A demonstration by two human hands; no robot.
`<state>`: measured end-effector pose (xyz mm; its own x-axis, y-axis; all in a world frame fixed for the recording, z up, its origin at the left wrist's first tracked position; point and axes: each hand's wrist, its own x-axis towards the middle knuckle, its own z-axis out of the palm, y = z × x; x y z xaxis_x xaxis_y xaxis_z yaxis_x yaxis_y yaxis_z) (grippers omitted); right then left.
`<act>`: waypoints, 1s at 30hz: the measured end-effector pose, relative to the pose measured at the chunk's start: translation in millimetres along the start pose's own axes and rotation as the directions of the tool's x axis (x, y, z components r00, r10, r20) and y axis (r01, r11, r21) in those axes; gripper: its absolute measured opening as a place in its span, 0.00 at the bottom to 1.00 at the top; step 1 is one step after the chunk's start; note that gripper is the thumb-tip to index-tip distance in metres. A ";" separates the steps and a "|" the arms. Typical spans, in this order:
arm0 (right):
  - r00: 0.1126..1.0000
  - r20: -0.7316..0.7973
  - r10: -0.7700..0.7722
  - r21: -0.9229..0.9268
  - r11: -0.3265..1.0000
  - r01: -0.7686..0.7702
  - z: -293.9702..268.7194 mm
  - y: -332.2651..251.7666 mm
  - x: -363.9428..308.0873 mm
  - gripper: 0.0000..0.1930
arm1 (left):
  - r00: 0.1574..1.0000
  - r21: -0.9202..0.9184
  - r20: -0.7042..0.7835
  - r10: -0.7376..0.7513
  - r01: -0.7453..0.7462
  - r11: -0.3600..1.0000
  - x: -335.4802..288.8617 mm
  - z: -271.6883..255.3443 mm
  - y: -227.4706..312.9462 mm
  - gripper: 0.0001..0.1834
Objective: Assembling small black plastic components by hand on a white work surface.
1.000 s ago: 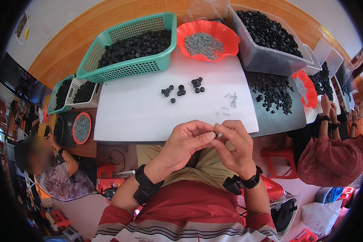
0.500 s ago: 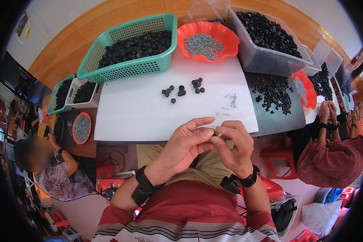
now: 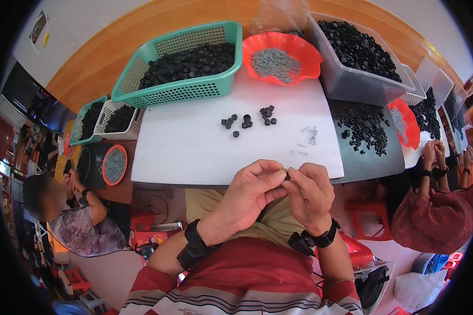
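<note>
Smooth white sheet (image 3: 194,149); wood-toned wall (image 3: 97,65) beyond. Green lattice basket (image 3: 176,90), wavy-rimmed red bowl (image 3: 313,65) of thin grey screws (image 3: 276,64). Left hand (image 3: 253,193) and right hand (image 3: 312,197) meet by sheet's near edge, fingertips pinching a small part (image 3: 286,175), mostly hidden between them.

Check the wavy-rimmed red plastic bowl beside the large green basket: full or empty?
Partly filled: the red bowl holds thin silver metal pieces, with bare red plastic right of them.
</note>
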<state>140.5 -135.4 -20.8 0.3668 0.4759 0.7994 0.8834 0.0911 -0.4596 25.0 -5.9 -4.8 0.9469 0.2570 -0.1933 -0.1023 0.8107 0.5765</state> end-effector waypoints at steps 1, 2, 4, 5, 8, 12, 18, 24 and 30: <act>1.000 0.005 -0.008 -0.026 1.000 0.008 0.8 0.1 -0.6 0.16 | 1.000 0.013 -0.006 0.006 -0.006 1.000 -0.6 0.2 0.1 0.07; 1.000 0.004 -0.010 -0.023 1.000 0.010 1.9 -0.1 -1.0 0.16 | 1.000 0.026 -0.012 0.011 -0.011 1.000 -1.0 0.8 0.4 0.07; 0.999 -0.019 -0.027 -0.035 0.999 0.026 4.8 -0.1 -1.8 0.15 | 1.000 0.036 0.005 0.026 -0.026 0.999 -1.5 2.1 1.4 0.08; 0.999 -0.021 -0.028 -0.034 0.999 0.027 6.1 0.6 -2.6 0.15 | 0.999 0.044 0.024 0.037 -0.038 0.998 -1.8 3.0 2.1 0.09; 0.998 -0.040 -0.058 -0.053 0.997 0.055 8.9 2.4 -3.7 0.15 | 0.993 0.250 -0.064 0.100 -0.081 0.965 -4.1 9.0 7.9 0.10; 0.999 -0.048 -0.019 -0.022 1.000 0.018 6.9 6.1 -4.0 0.13 | 0.878 0.722 -0.057 0.475 -0.293 0.627 7.7 -8.6 19.6 0.11; 0.999 -0.010 0.048 0.045 0.998 -0.047 3.6 4.9 -5.1 0.12 | 0.610 0.952 0.284 0.739 -0.091 -0.291 25.1 -38.6 54.3 0.11; 0.998 0.012 0.068 0.077 0.995 -0.069 2.3 6.0 -5.1 0.12 | 0.662 0.889 0.400 0.635 -0.110 -0.445 45.1 -33.4 68.9 0.12; 0.996 0.020 0.088 0.094 0.992 -0.089 -1.9 5.6 -5.7 0.12 | 0.746 0.837 0.415 0.521 -0.087 -0.541 65.8 -29.7 80.2 0.11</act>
<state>143.9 -139.3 -27.3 0.4370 0.4997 0.7479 0.8160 0.1296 -0.5634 70.1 91.6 5.1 0.7796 0.3959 0.4852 0.2278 -0.9010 0.3692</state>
